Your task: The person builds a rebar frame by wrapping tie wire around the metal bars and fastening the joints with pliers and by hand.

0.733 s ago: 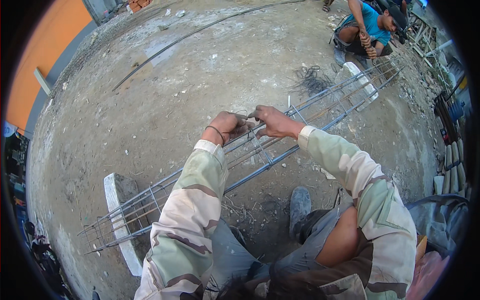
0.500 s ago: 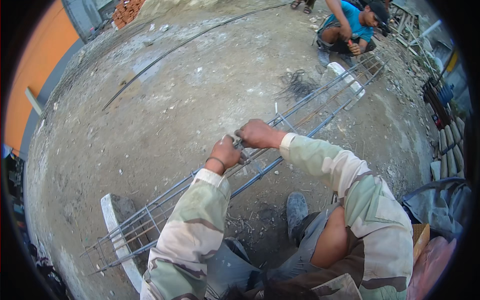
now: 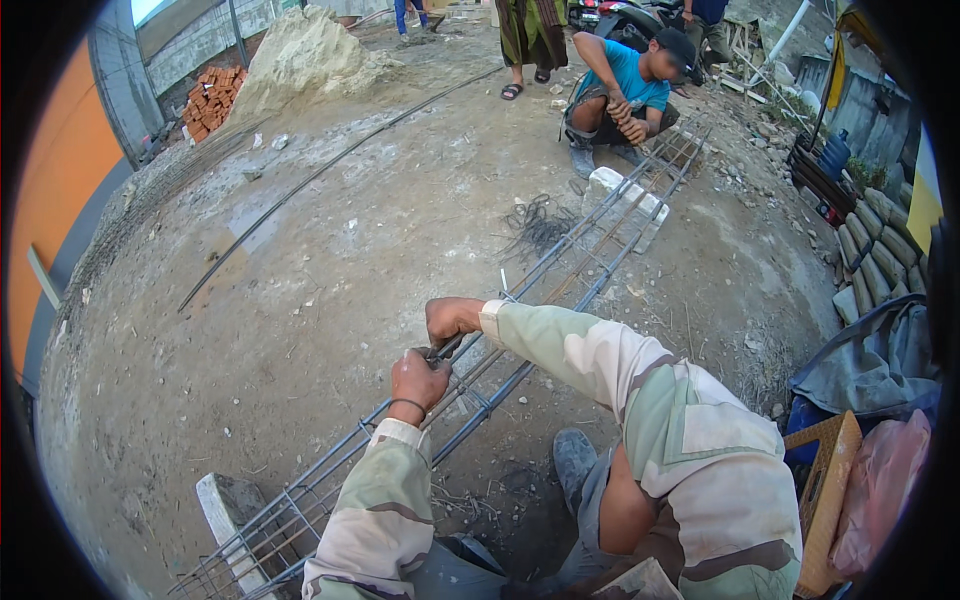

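Note:
A long cage of steel reinforcing bars runs slantwise from lower left to upper right in front of me. My left hand is closed at its far top bar, around something I cannot make out. Close beside it, my right hand is bent over the same bar with its fingers curled round a dark metal hand tool. The tool looks like pincers, but its jaws are hidden between my hands. Pale blocks hold up the cage, one at the near left and another toward the far end.
Across the cage's far end squats a co-worker, both hands together above the bars. Dark tie wire lies in a tangle on the ground. A long loose bar stretches behind. An orange crate and pink plastic are at my right.
My view has tilted up, bringing more people's legs and a sand heap into sight. My hands stay at about the same stretch of the cage, and the dark tool now shows more plainly.

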Motion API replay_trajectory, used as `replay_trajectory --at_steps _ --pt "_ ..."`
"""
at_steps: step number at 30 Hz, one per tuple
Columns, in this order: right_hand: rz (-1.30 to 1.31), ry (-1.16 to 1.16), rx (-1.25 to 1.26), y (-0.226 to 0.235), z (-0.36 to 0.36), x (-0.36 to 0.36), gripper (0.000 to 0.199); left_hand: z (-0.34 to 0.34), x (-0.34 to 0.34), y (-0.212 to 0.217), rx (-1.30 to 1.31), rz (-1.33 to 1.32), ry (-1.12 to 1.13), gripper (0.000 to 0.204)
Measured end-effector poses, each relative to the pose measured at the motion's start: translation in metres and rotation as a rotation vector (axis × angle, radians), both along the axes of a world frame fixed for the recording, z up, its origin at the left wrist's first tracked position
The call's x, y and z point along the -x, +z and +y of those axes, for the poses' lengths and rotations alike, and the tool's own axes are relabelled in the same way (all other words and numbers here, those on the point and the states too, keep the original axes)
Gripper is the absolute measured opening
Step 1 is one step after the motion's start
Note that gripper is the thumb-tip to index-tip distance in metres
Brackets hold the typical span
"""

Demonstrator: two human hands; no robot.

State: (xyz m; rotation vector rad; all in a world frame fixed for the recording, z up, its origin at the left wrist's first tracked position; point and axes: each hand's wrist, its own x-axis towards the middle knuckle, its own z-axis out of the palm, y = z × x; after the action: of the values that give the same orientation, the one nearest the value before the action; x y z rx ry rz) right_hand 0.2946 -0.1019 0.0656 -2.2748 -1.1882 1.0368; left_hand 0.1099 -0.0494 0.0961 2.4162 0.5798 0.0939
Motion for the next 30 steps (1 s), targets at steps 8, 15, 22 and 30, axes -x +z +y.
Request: replay_trajectory --at_steps 8,15,22,30 --pt "-0.063 0.252 -0.039 -0.013 -0.004 -0.009 0.018 0.013 -0.009 -0.015 -0.086 -0.105 0.113 0.031" --pt "-0.015 -0.025 -0.089 0.014 -0.008 0.014 0.017 0.05 -0.027 -0.025 0.366 -0.014 0.065 0.02" --pt "-0.312 -0.364 -0.271 0.016 -0.03 0.061 0.024 0.064 -0.029 -0.027 0.675 0.057 0.095 0.014" --pt "-0.568 -0.188 -0.628 0.009 -0.058 0.096 0.037 0.094 -0.035 -0.044 0.815 0.007 0.36 0.018"
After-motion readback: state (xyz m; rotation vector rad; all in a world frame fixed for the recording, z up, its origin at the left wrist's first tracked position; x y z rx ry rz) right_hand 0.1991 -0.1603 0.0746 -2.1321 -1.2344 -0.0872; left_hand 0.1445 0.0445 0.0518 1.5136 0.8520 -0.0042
